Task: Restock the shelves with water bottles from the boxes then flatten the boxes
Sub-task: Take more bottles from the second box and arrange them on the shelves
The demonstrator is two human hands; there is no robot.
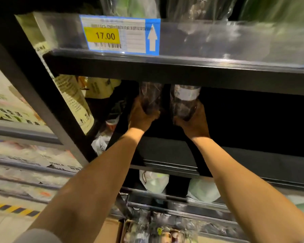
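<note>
1. A price tag [119, 35] sits in the clear strip along the front edge of the upper shelf [165, 71]. Its yellow panel reads "17.00" above a barcode, and a white arrow on a blue field at its right end points up. The small print on it is too blurred to read.
2. At the far left, a pale label [72, 100] on the shelf upright [33, 95] carries rows of small print and pictograms; none of it is legible.
3. The left hand [140, 116] is wrapped around the lower end of a clear water bottle [150, 95], fingers curled round its base.
4. The right hand [195, 120] grips a second bottle [183, 100] the same way; this one has a white band label with no readable writing.
5. Both bottles are held side by side, close but apart, with their long axes running up and away from the camera. Their tops are hidden behind the upper shelf's front edge.
6. They sit over the dark middle shelf [235, 155], inside its opening.
7. Near the bottom, an open cardboard box [112, 230] shows more plastic-wrapped bottles [158, 232].
</note>
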